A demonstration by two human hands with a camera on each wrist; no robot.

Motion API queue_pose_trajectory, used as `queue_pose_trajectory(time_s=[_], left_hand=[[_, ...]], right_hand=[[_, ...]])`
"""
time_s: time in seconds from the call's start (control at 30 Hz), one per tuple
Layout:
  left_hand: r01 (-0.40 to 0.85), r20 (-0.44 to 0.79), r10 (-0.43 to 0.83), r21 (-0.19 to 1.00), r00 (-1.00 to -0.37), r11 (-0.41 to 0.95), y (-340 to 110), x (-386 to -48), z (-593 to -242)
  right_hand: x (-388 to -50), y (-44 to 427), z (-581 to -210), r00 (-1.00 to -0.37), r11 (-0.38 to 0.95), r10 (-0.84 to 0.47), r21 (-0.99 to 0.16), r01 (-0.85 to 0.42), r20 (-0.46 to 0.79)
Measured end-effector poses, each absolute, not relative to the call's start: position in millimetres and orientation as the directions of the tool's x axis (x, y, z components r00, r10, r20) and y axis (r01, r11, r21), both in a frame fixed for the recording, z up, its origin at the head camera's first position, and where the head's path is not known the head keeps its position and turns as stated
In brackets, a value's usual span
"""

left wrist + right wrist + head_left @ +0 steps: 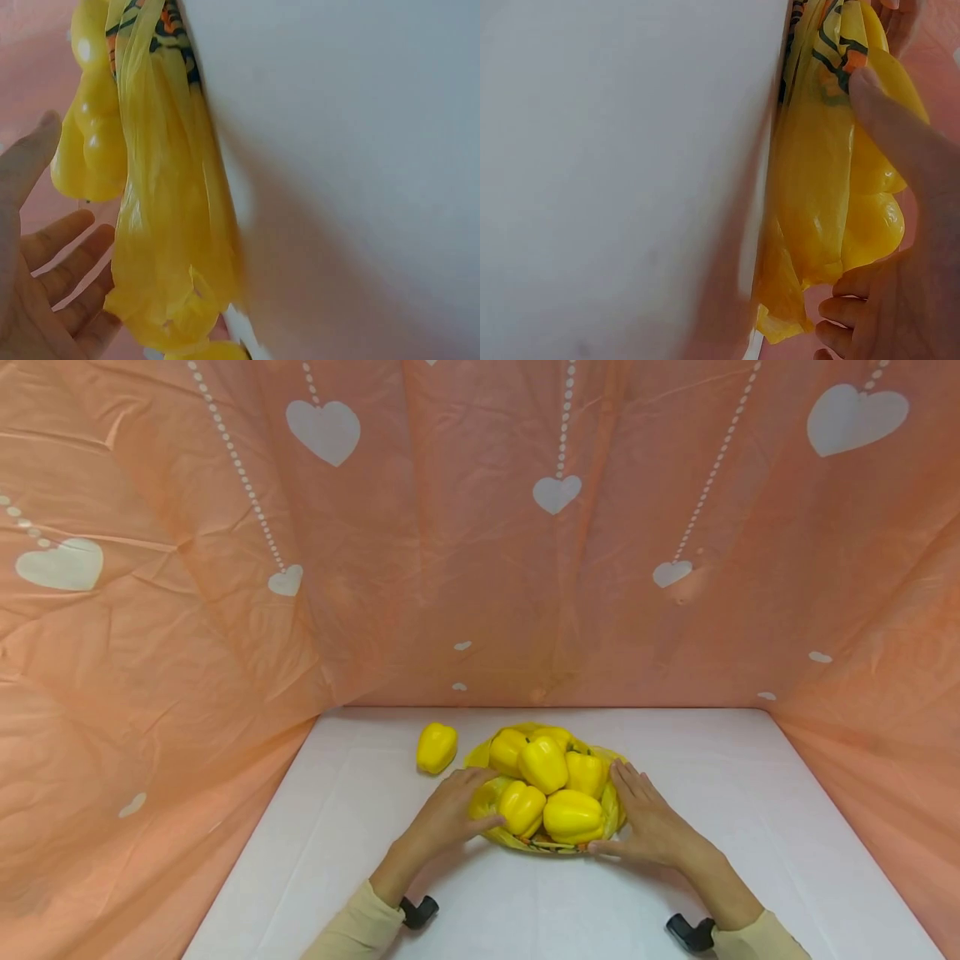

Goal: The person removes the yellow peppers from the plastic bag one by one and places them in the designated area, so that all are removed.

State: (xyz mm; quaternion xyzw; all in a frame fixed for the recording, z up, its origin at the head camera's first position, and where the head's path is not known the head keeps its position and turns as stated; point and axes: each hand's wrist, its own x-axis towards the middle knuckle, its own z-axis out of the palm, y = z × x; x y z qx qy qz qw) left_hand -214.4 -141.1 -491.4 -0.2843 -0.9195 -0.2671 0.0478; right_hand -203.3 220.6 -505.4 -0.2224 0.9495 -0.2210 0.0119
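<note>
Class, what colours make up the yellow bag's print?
Orange with dark lines; the print shows best in the right wrist view.

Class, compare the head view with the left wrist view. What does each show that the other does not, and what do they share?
Only the head view shows the right hand, both sleeves and the black wrist devices.

Only the left wrist view shows the palm side of the left hand; the head view shows its back.

Both share the left hand itself, the yellow bag, yellow peppers, the white tabletop and the pinkish-orange backdrop.
</note>
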Motion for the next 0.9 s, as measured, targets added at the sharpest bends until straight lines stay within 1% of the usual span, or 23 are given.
queue_pose_trajectory(time_s=[0.2,0.6,0.77,0.9], left_hand=[[0.558,0.235,0.510,0.435,-0.828,0.706,-134.0,-212.9,-495.1],[0.544,0.201,0.506,0.348,-0.839,0.763,-121.8,-209.6,-495.3],[0.538,0.194,0.503,0.353,-0.842,0.765,-120.1,-210.3,-494.6],[0.520,0.156,0.501,0.386,-0.851,0.762,-119.4,-210.4,-494.2]], right_hand=[[-204.2,221.5,-506.1,-0.903,0.805,-0.423,-0.426,-0.413,0.075],[-204.6,223.3,-505.8,-0.900,0.795,-0.428,-0.442,-0.416,0.077],[-204.7,222.8,-504.0,-0.901,0.793,-0.430,-0.450,-0.411,0.064],[-204.9,221.8,-503.2,-0.902,0.792,-0.429,-0.459,-0.403,0.052]])
